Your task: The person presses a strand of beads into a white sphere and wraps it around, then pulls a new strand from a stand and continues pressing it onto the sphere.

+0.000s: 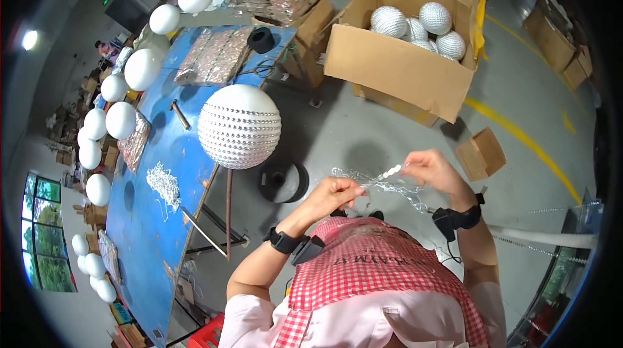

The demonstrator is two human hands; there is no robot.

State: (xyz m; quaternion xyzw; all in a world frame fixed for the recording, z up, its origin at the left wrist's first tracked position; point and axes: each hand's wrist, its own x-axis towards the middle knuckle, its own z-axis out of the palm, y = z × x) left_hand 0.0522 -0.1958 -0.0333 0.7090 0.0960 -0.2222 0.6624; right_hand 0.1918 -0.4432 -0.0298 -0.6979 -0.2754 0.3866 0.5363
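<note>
strand (390, 172) pinched by left hand (332, 193) and right hand (433, 170), well off table edge (204, 186).

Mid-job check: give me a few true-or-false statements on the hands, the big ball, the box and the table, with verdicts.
1. The left hand and right hand pinch a beaded strand. True.
2. The big ball is covered in beads all over. False: the top of the big ball is plain white.
3. The open box holds several silvery balls. True.
4. The scissors are in the right hand. False: the scissors lie on the blue table.
5. A black roll sits on the table. True.
</note>
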